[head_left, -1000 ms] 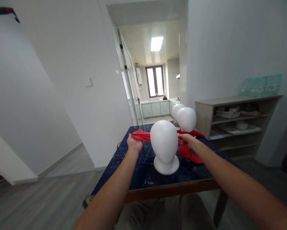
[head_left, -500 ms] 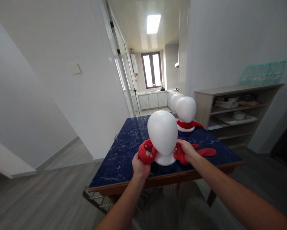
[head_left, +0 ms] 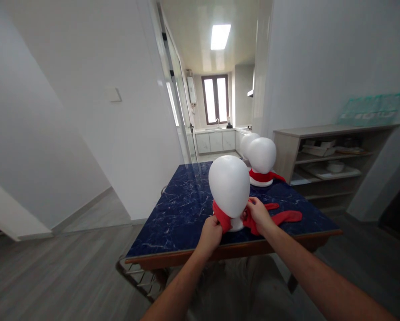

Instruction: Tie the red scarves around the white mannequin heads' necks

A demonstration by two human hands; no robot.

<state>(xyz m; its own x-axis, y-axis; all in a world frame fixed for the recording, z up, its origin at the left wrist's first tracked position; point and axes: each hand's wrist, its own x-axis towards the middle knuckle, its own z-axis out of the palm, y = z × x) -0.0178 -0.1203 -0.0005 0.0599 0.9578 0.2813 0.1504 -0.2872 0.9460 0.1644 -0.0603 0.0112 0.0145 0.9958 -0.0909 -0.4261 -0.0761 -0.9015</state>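
A white foam mannequin head stands upright near the front edge of the table. Red scarf cloth lies against the left side of its neck, and my left hand is closed on it there. On the neck's right side my right hand grips another part of the same scarf, with fingers partly hidden behind the cloth. Two loose red ends trail to the right over the tabletop. A strip of white neck and base shows between the hands.
Farther back on the blue marbled table stands a second white head with a red scarf round its neck. A third head is partly hidden behind it. A shelf unit carrying bottles stands at the right.
My left hand has moved right, bringing the scarf from a loose loop beside the head in against its neck. My right hand stays nearly in place, still holding the cloth.
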